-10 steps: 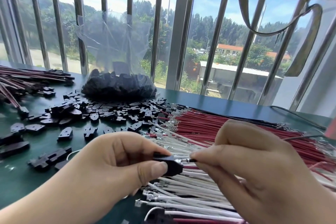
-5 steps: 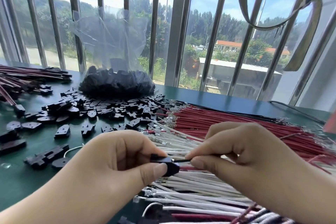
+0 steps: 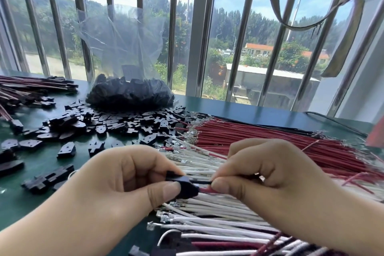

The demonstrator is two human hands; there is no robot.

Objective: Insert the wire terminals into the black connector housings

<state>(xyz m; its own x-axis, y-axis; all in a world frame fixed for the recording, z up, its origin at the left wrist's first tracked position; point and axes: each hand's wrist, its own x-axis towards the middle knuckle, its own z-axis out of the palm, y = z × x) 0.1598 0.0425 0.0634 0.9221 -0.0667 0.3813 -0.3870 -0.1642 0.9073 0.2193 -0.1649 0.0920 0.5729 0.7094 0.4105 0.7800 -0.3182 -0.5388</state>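
I have the left hand [image 3: 133, 183] pinching a black connector housing [image 3: 185, 186] between thumb and forefinger, above the near middle of the tabletop [image 3: 259, 114]. My right hand [image 3: 276, 174] pinches a black wire [image 3: 200, 182] just behind its terminal, which looks already partly inside the housing; a red wire [image 3: 205, 190] enters the housing just below it.

To do this step well, I judge I should keep the housing steady, hold the wire in line with its cavity, and push straight until the terminal seats. Gripping close to the housing should stop the thin wire from buckling. I cannot tell from here whether the terminal has locked, so a light tug afterwards seems wise.

Under my hands lie white wires [image 3: 218, 210] with metal terminals, and red wires [image 3: 270, 137] fan out toward the right edge. Loose housings [image 3: 116, 122] are scattered across the left half, with a clear bag of housings [image 3: 128, 93] at the far edge. Finished-looking assemblies [image 3: 31, 87] lie at the far left corner. The tabletop is dark green, set against a barred window [image 3: 239, 37] looking onto trees and low buildings.
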